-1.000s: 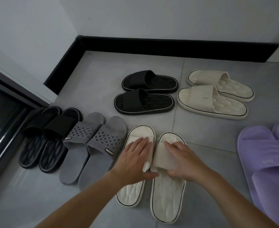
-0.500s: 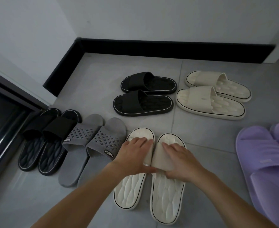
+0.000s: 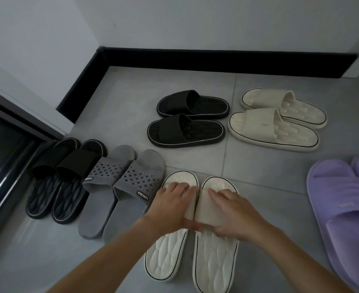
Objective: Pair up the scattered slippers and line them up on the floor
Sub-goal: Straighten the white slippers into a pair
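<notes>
A pair of white slippers lies toes-away on the grey floor in front of me, side by side with their straps touching. My left hand (image 3: 172, 206) grips the strap of the left white slipper (image 3: 166, 256), fingers on top and thumb under the strap's near edge. My right hand (image 3: 233, 212) holds the strap of the right white slipper (image 3: 214, 265) the same way. To their left, a grey pair (image 3: 132, 208) and a black pair (image 3: 54, 197) stand in a row.
Farther back, a black pair (image 3: 187, 132) and a cream pair (image 3: 273, 132) lie sideways, toes to the left. A purple pair (image 3: 343, 208) sits at the right edge. A dark door frame (image 3: 9, 149) is at left, and a black skirting board (image 3: 216, 62) runs along the wall.
Both hands have nudged the two white slippers closer together, so the straps now touch. The other pairs have not moved.
</notes>
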Motion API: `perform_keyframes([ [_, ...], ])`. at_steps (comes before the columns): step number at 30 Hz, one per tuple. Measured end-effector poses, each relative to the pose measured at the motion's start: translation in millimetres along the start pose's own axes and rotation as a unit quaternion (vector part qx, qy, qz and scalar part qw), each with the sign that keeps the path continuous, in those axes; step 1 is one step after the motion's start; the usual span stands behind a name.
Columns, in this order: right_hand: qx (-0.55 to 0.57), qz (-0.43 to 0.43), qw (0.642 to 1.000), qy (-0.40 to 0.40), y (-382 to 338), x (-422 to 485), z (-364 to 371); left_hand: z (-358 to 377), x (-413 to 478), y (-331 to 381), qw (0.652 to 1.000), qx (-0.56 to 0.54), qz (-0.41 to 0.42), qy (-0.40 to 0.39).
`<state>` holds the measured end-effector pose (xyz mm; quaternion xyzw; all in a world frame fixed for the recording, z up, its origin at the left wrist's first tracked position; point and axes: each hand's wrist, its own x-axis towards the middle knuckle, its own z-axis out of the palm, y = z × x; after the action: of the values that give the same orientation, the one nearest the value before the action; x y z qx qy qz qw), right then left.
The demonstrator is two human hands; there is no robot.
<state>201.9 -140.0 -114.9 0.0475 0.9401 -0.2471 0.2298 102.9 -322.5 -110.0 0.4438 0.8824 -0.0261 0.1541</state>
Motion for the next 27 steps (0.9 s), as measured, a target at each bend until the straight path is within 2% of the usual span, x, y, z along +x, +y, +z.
perform_keyframes([
  [7, -0.005, -0.010, 1.000, 0.011, -20.9, -1.9, -5.8, -6.6, -0.5, -7.9, 1.000, -0.016, 0.007, -0.015],
  [9, 0.008, -0.036, 0.999, 0.039, -44.0, 6.1, -6.6, -16.5, -3.6, -28.0, 0.998, -0.053, -0.033, 0.009],
  [12, 0.025, -0.086, 0.993, 0.075, -90.6, 32.3, -4.0, -25.4, -14.5, -86.0, 0.981, -0.088, -0.139, 0.101],
  [13, 0.025, -0.099, 0.992, 0.077, -105.9, 43.6, -2.0, -26.0, -19.5, -107.8, 0.976, -0.081, -0.172, 0.109],
  [16, 0.022, -0.100, 0.993, 0.066, -142.0, 79.5, 3.7, -24.0, -25.9, -159.6, 0.969, -0.049, -0.233, 0.059],
  [20, -0.004, -0.070, 0.997, 0.044, -163.6, 116.6, 9.1, -16.9, -17.1, -180.9, 0.963, -0.083, -0.256, -0.006],
  [27, -0.058, -0.061, 0.995, 0.061, -163.9, 128.0, 27.9, -4.5, -26.6, -175.0, 0.962, -0.080, -0.260, 0.029],
])
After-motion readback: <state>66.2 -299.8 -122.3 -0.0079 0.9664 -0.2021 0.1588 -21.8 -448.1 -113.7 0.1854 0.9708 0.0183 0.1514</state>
